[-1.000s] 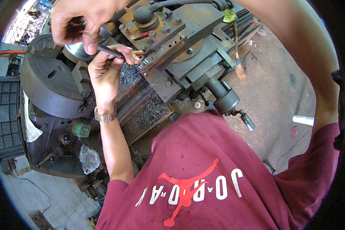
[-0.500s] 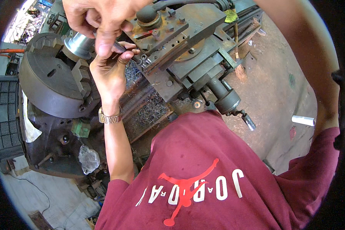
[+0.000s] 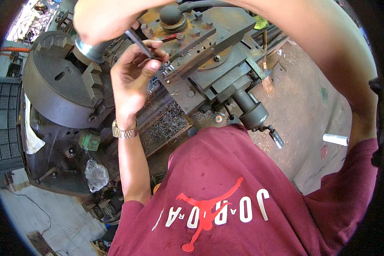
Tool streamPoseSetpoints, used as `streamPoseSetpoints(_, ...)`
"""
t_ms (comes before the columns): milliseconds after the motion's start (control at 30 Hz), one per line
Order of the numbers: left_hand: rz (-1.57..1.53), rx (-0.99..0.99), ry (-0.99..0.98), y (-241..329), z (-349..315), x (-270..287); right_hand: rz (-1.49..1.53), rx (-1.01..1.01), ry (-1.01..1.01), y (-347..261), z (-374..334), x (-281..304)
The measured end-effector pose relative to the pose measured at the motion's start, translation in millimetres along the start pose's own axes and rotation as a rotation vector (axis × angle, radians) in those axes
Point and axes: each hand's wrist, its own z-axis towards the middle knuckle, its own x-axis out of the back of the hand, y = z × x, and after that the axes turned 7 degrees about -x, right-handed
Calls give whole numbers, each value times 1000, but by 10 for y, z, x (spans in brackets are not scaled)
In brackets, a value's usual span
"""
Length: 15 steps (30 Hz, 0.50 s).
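Note:
A slim dark metal bar (image 3: 138,43) slants down toward the lathe's tool post (image 3: 171,32). My left hand (image 3: 134,77), wearing a wristwatch (image 3: 124,130), pinches the bar's lower end between thumb and fingers. Small shiny ring-shaped metal parts (image 3: 167,68) lie close to those fingertips, at the tool post's near-left corner. My right hand (image 3: 100,19) reaches across from the right and is closed about the bar's upper end; most of its fingers are hidden behind the hand. Just below that hand, a bright turned metal cylinder (image 3: 89,51) sits in the big lathe chuck (image 3: 57,102).
The cross slide's crank handle (image 3: 276,138) juts toward me. Metal chips (image 3: 168,121) fill the bed below my left hand. A crumpled plastic bag (image 3: 97,175) and a green box (image 3: 89,140) are on the headstock side. A brush (image 3: 268,85) and a white roll (image 3: 336,139) are at the right.
My left hand has shifted right and slightly down with the bar. My right hand has turned, so its pointing finger no longer shows and more of the bar is visible.

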Motion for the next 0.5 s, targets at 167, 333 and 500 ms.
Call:
streamPoseSetpoints(167,71,-20,79,1,-13,-67,45,-46,2,12,11,-164)
streamPoseSetpoints(333,81,-63,48,-34,23,-3,152,-193,-21,65,12,-96)
streamPoseSetpoints(500,3,-47,50,-64,45,29,451,178,-219,243,-399,360)
